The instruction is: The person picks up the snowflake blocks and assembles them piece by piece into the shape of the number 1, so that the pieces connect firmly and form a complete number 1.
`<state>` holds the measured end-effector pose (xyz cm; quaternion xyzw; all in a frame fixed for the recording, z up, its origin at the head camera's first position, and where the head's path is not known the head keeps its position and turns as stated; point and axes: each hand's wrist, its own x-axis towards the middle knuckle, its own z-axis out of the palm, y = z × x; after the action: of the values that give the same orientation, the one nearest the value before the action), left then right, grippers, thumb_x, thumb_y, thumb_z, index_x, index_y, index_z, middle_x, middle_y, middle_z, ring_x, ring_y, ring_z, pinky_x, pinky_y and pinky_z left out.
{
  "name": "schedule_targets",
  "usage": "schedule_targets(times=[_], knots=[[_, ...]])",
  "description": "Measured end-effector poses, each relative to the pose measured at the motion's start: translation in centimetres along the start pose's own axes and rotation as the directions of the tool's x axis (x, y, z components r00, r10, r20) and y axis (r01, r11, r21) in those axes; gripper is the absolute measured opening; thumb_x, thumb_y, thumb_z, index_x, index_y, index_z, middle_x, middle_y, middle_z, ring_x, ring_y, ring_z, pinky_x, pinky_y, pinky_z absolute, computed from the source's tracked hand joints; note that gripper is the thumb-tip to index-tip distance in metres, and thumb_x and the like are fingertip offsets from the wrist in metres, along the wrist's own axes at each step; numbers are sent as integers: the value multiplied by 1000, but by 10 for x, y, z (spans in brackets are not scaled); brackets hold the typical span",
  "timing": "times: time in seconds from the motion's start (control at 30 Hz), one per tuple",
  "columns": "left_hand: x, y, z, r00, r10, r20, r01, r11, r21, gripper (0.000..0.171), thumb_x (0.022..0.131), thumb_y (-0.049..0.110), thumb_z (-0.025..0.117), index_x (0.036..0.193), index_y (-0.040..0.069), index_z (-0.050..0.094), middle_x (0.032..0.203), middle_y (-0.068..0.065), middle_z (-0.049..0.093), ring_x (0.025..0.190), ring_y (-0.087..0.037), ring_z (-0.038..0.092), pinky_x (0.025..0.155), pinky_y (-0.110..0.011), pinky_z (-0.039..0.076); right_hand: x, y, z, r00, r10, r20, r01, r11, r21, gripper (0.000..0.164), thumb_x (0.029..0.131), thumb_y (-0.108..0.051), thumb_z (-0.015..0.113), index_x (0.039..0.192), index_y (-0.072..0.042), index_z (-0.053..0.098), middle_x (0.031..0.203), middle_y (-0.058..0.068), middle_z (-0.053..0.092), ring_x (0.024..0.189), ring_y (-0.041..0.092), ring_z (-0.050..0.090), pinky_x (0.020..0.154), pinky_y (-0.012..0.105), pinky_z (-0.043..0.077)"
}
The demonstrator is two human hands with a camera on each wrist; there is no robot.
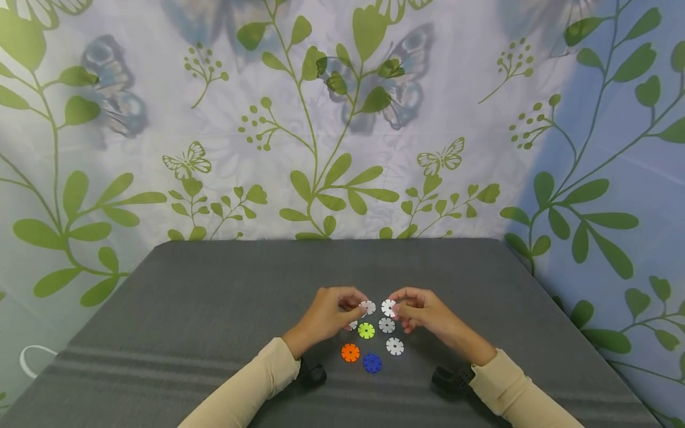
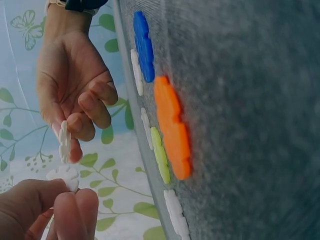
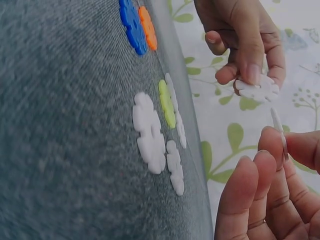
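Observation:
My left hand (image 1: pixel 333 315) pinches a white notched disc (image 1: pixel 367 307) between thumb and fingers, above the table. Facing it, my right hand (image 1: pixel 425 312) pinches a second white notched disc (image 1: pixel 389 308) by its edge. A small gap separates the two discs; in the right wrist view the left one (image 3: pixel 257 90) lies nearly flat while the right one (image 3: pixel 279 131) stands on edge. Below the hands lie a yellow-green disc (image 1: pixel 366 330), an orange disc (image 1: pixel 350 352), a blue disc (image 1: pixel 372 363) and white discs (image 1: pixel 395 346), one partly hidden by the left hand.
The discs lie on a dark grey cloth-covered table (image 1: pixel 241 297). Behind it hangs a curtain (image 1: pixel 332 119) printed with leaves and butterflies. Black bands (image 1: pixel 312 374) are worn at both wrists. A white loop (image 1: pixel 33 361) shows beyond the left table edge.

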<state>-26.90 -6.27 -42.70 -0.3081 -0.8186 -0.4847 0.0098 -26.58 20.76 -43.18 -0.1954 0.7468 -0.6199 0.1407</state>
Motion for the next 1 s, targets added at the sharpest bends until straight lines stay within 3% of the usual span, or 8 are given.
schedule_targets(times=[0.2, 0.63, 0.83, 1.0], knots=[[-1, 4, 2, 999, 36, -10, -36, 999, 29, 9, 100, 5, 78, 109, 6, 81, 92, -5, 80, 75, -9, 71, 55, -25, 59, 0, -2, 3, 1000, -3, 6, 3, 1000, 6, 32, 107, -4, 62, 129, 19, 58, 91, 4, 70, 72, 11, 62, 68, 27, 61], [-2, 7, 6, 997, 75, 7, -75, 996, 57, 8, 99, 4, 79, 107, 4, 80, 92, -7, 81, 77, -10, 74, 59, -21, 58, -1, -3, 5, 999, -13, 40, 12, 999, 31, 33, 107, -2, 60, 130, 22, 56, 91, 5, 68, 72, 10, 62, 67, 26, 61], [-2, 10, 7, 996, 91, 2, -91, 994, 66, 5, 98, 4, 81, 101, 3, 78, 89, -7, 80, 68, -6, 70, 63, -21, 58, -1, -5, 5, 998, -18, 58, 13, 995, 95, 35, 107, 0, 60, 129, 26, 53, 90, 3, 67, 73, 9, 62, 69, 25, 61], [-3, 12, 7, 998, 68, -9, -67, 995, 71, 4, 97, 3, 81, 99, 2, 78, 89, -6, 80, 72, -10, 72, 64, -20, 58, -1, -5, 6, 998, 5, 57, -14, 986, 166, 28, 105, 4, 61, 126, 23, 59, 90, 4, 68, 73, 9, 63, 70, 24, 61]])
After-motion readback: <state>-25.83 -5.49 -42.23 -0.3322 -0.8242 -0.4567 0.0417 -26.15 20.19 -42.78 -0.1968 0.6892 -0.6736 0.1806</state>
